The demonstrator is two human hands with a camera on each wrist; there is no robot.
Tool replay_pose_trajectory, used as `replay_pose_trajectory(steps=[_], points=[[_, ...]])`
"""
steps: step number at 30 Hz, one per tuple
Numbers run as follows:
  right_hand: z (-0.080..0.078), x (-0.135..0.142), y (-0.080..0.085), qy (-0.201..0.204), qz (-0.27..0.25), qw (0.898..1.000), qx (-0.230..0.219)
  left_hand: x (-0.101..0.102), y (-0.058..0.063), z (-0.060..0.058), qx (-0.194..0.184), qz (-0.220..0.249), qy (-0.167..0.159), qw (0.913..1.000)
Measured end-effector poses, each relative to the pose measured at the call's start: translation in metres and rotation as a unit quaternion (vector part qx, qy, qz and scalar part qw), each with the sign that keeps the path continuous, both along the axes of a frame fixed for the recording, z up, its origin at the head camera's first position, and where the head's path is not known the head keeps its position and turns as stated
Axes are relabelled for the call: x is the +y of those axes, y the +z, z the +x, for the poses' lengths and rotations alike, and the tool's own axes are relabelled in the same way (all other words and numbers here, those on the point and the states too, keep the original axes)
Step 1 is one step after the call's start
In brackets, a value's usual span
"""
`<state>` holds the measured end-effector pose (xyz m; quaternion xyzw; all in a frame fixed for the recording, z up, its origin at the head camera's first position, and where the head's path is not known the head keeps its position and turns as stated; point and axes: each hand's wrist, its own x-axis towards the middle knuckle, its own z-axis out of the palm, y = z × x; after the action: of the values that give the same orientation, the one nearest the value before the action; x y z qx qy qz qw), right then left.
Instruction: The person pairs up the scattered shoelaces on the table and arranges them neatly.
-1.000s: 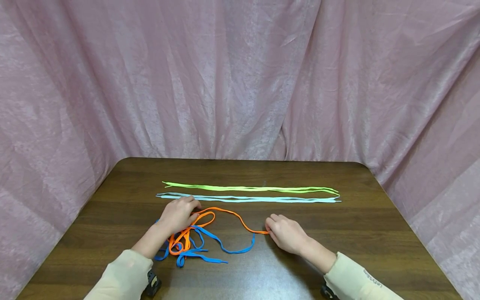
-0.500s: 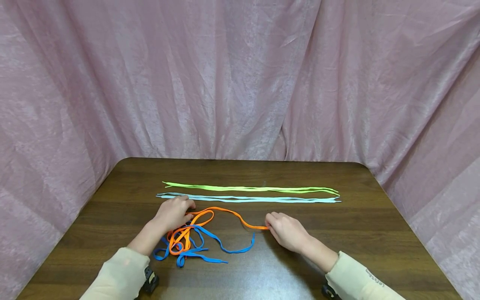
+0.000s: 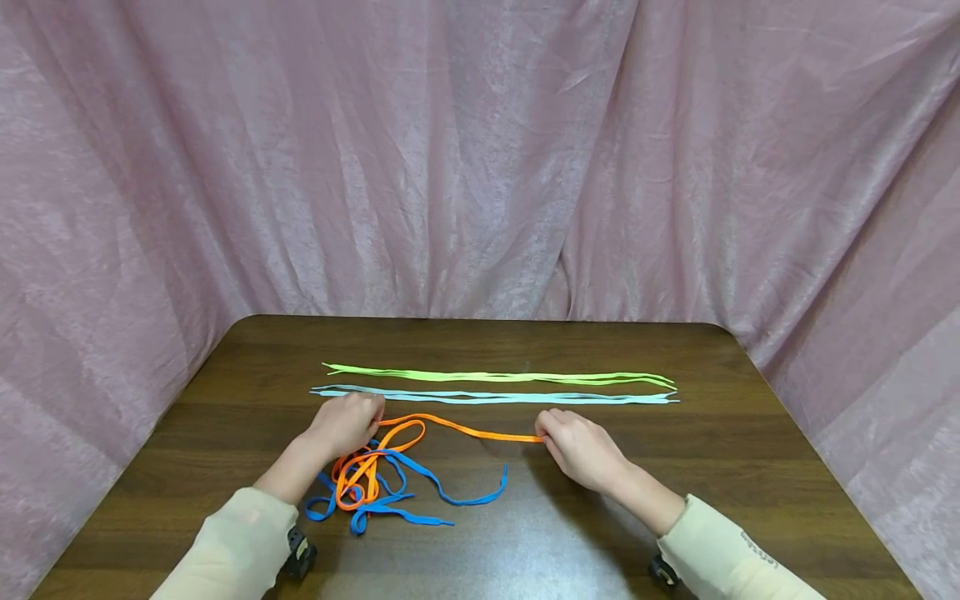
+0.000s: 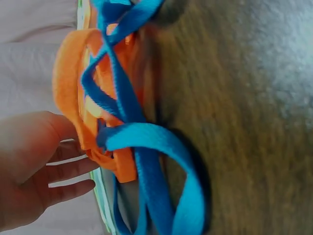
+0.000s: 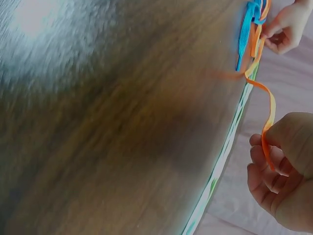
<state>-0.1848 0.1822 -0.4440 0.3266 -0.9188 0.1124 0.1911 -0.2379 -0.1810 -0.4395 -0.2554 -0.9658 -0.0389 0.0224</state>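
An orange flat shoelace runs between my two hands, its remainder looped in a tangle at the left. With thumb and forefinger my right hand pinches it close to its end; in the right wrist view a short tail hangs below the thumb. My left hand pinches the orange lace at the tangle's far side, its other fingers loosely spread in the left wrist view. Under and around the orange loops lies a blue shoelace, one end trailing to the right. The left fingertips are partly hidden by orange loops in the left wrist view.
Beyond the hands, light blue laces lie straight across the brown wooden table. Parallel to them and farther back are yellow-green laces. A pink curtain hangs behind the table.
My right hand has moved away from me and slightly right, drawing the orange lace straighter and off the blue lace's end. My left hand has shifted slightly left.
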Motion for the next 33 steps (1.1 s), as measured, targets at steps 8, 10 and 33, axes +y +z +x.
replay_pose_trajectory(steps=[8, 10, 33], points=[[-0.001, 0.006, 0.005, -0.006, 0.005, 1.000, 0.000, 0.000, 0.011, 0.004, 0.011, 0.008, -0.004, 0.9999], [-0.002, 0.008, 0.005, -0.006, 0.007, 1.000, 0.002, 0.000, 0.013, 0.005, 0.022, 0.011, -0.008, 0.9997], [-0.009, 0.052, 0.027, -0.012, 0.026, 0.999, 0.020, -0.013, 0.028, 0.026, 0.028, 0.038, -0.007, 0.9988]])
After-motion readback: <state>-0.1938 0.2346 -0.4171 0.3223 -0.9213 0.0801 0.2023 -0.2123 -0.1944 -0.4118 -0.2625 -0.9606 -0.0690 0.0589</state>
